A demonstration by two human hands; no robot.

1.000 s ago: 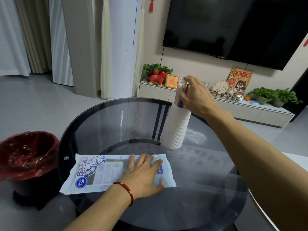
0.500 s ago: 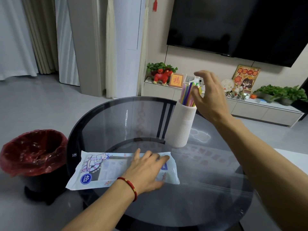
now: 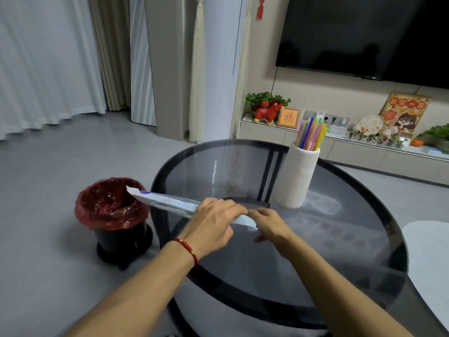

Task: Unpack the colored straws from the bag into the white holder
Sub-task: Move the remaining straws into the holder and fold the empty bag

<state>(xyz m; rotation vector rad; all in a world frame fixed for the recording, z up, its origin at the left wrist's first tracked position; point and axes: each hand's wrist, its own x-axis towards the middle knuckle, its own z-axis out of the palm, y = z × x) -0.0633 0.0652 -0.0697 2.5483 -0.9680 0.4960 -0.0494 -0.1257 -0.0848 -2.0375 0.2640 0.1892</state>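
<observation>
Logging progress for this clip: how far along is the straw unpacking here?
Nearly finished. Done: the colored straws stand in the white holder on the glass table. In hand: the bag looks flat and empty, lifted off the table with the left hand gripping it, the right hand at its near end, its far end over the red-lined bin. Left: probably just discarding the bag.
</observation>
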